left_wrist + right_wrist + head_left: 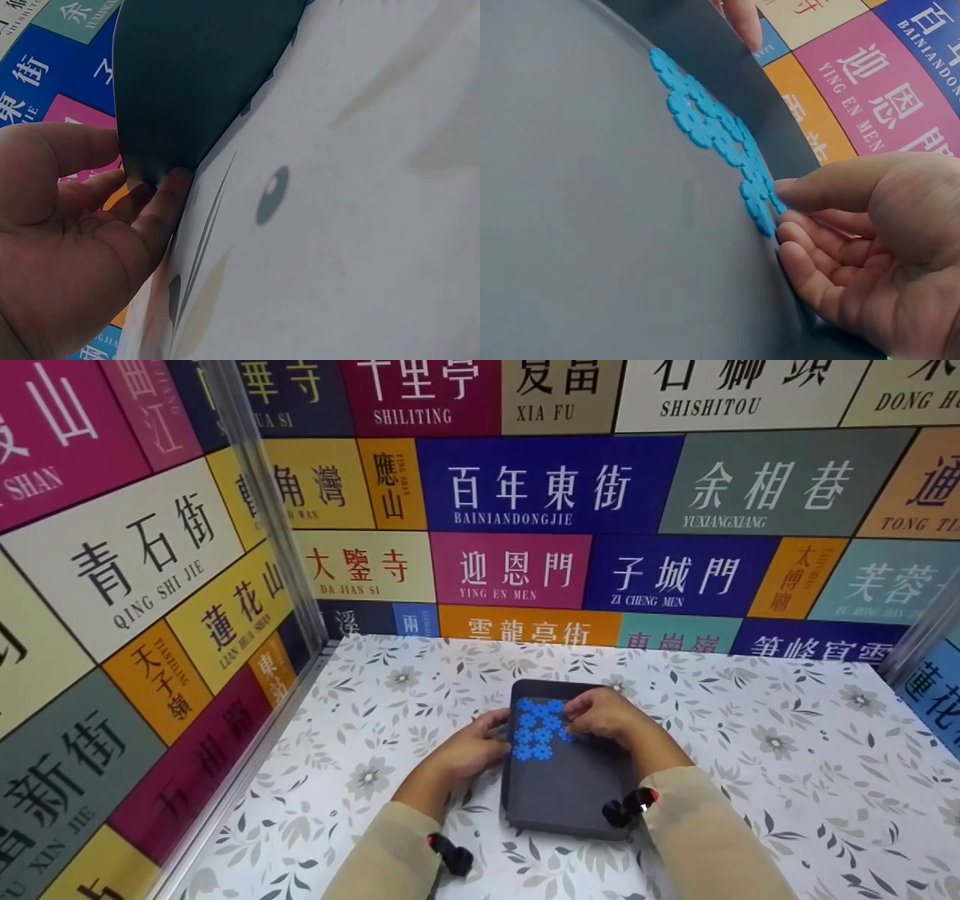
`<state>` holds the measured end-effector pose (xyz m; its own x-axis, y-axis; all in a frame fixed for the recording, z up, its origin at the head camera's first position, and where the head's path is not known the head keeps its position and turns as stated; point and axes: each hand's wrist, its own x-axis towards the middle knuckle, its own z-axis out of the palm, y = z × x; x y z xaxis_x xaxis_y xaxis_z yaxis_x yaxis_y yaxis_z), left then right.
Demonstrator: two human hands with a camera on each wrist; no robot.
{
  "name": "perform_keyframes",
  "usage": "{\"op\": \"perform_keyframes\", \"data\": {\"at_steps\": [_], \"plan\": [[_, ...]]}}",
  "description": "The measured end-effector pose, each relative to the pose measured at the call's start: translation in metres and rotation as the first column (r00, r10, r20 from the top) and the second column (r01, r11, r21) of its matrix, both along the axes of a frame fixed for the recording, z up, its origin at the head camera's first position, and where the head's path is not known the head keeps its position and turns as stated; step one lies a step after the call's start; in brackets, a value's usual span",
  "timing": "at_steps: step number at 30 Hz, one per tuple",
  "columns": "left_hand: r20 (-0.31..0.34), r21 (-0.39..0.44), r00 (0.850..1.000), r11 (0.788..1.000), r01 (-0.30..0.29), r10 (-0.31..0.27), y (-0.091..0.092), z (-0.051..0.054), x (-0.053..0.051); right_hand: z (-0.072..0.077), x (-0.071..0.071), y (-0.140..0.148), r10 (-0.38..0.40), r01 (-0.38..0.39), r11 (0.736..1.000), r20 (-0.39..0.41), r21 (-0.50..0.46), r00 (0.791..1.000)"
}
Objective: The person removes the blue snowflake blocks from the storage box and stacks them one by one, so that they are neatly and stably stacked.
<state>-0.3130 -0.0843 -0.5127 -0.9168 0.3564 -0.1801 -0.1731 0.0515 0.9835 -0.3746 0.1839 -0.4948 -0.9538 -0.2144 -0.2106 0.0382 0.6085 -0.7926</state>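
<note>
Blue flower-shaped pieces [541,727] lie flat in the upper left part of a dark grey tray [570,799]. The left hand [476,746] is at the tray's left side; in the left wrist view its thumb and fingers [82,217] grip the tray's outer wall [195,67]. The right hand [607,716] reaches over the tray's right part. In the right wrist view the right hand [855,247] has its thumb and index fingertip at the end piece of the blue row [712,120], pinching its edge.
The tray stands on a table with a white leaf-and-flower cloth [750,780]. Behind and to the left rise walls of coloured name panels [547,484], with a metal post [277,502] at the left corner.
</note>
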Motion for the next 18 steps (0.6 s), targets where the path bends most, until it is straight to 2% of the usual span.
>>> {"op": "perform_keyframes", "data": {"at_steps": [8,18], "plan": [[0.007,0.024,1.0,1.0,0.013,-0.013,0.0011,-0.0018,-0.0005,-0.0014,-0.0022,0.0032,0.044,-0.045,0.998,0.023,0.043,0.999],[0.023,-0.02,1.0,1.0,-0.005,0.005,-0.0018,-0.0014,-0.0009,-0.0033,0.0007,0.0001,0.097,-0.089,0.984,-0.05,0.152,0.994]]}}
